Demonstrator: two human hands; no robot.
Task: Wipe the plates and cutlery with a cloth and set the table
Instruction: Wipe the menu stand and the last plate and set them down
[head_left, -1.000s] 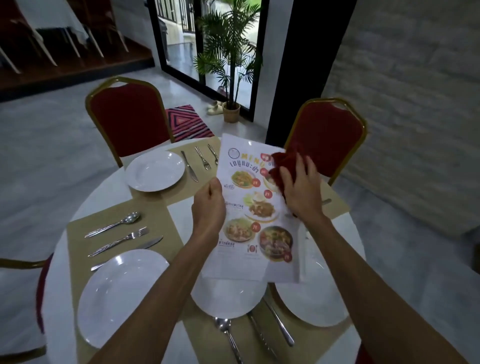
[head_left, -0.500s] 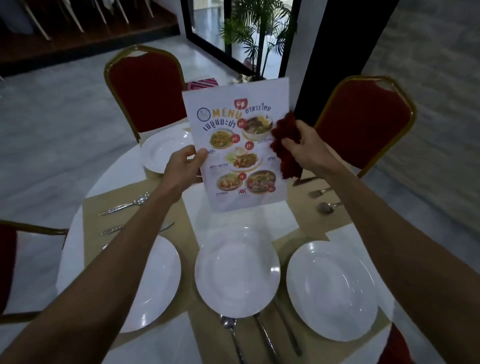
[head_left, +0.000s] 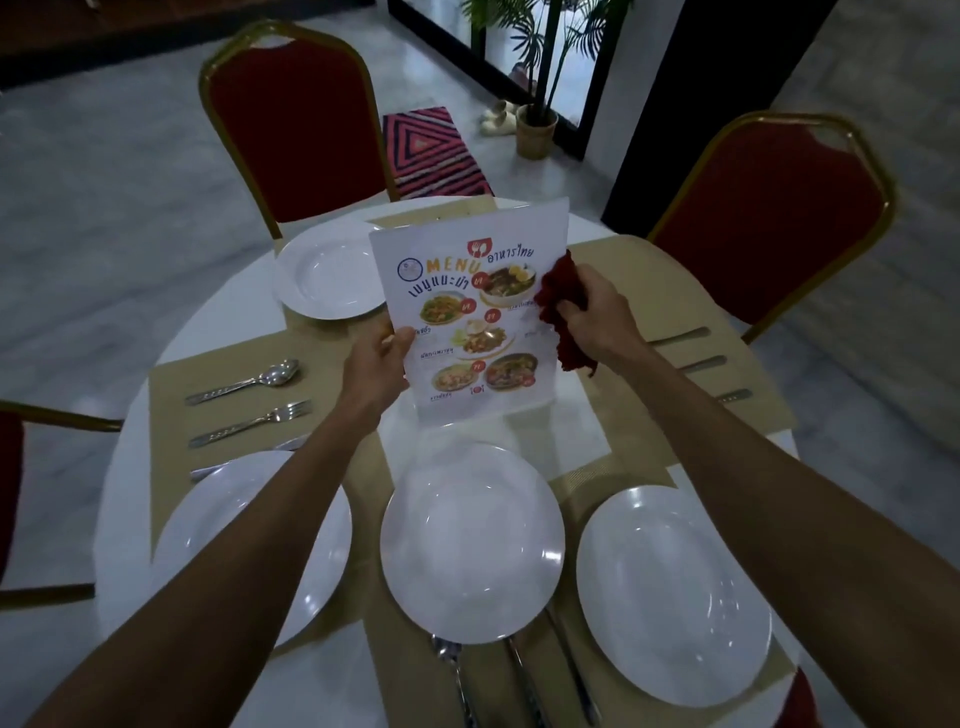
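Red, soft and limp, the cloth (head_left: 558, 296) is bunched in the right hand (head_left: 597, 312), whose fingers are curled round it. It is pressed against the right edge of the menu card (head_left: 467, 312), and a loose tail hangs below the hand. The card is pinched at its left edge by the left hand (head_left: 375, 364), thumb on the printed face. It is held upright over the middle of the round white worktop (head_left: 130, 467).

The card is judged light, stiff and glossy, perhaps laminated, so it is likely to slip under the cloth. A hold at the edge opposite the wiping pressure is judged soundest.

White plates are set on woven tan placemats (head_left: 171, 374): a near plate (head_left: 472, 540), a right plate (head_left: 672, 597), a left plate (head_left: 249, 519) and a far plate (head_left: 327, 275). They look smooth and glazed, are judged fragile, and are best taken by the rim.

A steel spoon (head_left: 244, 382) and fork (head_left: 249, 423) lie side by side on the left mat. They are thin and hard, and are best lifted by the handle.
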